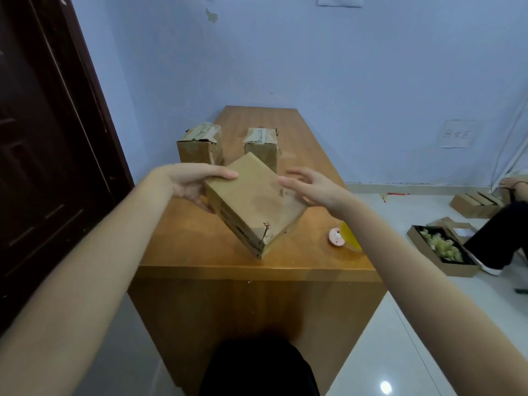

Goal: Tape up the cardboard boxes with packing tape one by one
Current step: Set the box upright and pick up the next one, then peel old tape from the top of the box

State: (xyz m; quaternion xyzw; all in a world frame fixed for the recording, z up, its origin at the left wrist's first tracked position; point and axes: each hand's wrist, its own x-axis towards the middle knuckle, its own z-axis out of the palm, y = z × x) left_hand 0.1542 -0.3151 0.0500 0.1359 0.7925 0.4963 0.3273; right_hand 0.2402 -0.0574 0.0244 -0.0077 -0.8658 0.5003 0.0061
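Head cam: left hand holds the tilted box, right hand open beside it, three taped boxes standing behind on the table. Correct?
Not quite. The head view shows two taped boxes standing behind, not three. The rest holds: the left hand holds the tilted box, and the right hand is open beside it, over the table.

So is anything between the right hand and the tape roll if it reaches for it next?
Nothing visible blocks it. The tape roll lies on the table just under the right forearm, partly hidden by it. The right hand hovers open by the tilted box, which the left hand holds.
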